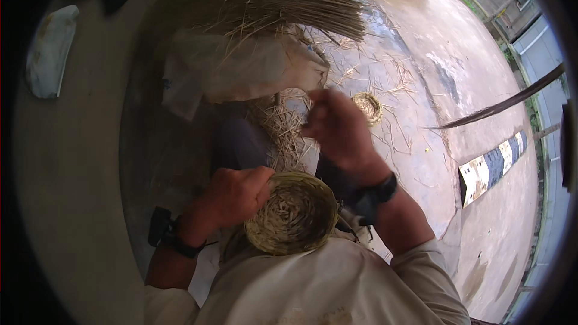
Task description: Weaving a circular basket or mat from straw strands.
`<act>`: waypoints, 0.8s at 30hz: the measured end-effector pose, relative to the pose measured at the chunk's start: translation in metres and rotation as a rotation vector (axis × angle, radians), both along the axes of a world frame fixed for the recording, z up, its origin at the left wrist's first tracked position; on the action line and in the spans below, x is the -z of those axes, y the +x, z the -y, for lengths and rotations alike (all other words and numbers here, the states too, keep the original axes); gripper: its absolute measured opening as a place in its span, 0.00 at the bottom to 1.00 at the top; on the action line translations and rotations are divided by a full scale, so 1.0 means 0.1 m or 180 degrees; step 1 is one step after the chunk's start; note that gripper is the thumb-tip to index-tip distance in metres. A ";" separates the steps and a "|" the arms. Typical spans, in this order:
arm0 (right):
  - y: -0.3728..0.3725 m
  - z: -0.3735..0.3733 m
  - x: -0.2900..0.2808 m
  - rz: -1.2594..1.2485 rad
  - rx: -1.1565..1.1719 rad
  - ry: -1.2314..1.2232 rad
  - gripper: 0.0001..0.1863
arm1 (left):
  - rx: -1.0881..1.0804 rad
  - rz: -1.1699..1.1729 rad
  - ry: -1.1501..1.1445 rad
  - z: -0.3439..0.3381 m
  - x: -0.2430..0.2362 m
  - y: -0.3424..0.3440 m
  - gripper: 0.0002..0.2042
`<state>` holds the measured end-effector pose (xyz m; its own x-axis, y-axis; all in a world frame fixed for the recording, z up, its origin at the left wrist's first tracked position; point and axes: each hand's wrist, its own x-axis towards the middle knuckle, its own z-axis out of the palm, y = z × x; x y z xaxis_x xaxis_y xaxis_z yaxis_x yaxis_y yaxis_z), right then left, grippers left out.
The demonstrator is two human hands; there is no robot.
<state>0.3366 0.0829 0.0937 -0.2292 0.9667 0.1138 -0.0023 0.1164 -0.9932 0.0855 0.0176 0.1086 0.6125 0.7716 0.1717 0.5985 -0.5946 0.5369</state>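
Note:
A small round woven straw basket (pixel 292 213) rests against my lap, its hollow side facing up and its rim greener than the coiled bottom. My left hand (pixel 238 195) is closed on the basket's left rim, fingers curled over the edge. Raised away from the basket, above and to its right, is my right hand (pixel 340 126). Its fingers are bent together and slightly blurred; whatever they pinch is too fine to make out. Just beyond that hand, a second, smaller woven basket (pixel 367 108) lies on the ground.
A large bundle of dry straw (pixel 265 0) lies at the far side, partly over a pale plastic sheet (pixel 241 66). Loose straw (pixel 286 132) is scattered on the floor. A white bag (pixel 51 54) sits far left. At right lies a black-and-white striped block (pixel 494 165).

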 end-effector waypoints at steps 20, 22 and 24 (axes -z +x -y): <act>0.87 0.83 -0.35 0.1054 -0.0757 0.0604 0.15 | -0.0779 0.0396 -0.0701 -0.06 0.22 -0.24 0.11; 1.34 0.85 -0.43 0.1646 0.0843 -0.0401 0.16 | -0.1131 0.0659 -0.0613 -0.08 0.26 -0.34 0.11; 1.74 0.94 -0.48 0.2069 0.1791 -0.0440 0.20 | -0.1306 0.0650 -0.0492 -0.14 0.23 -0.41 0.10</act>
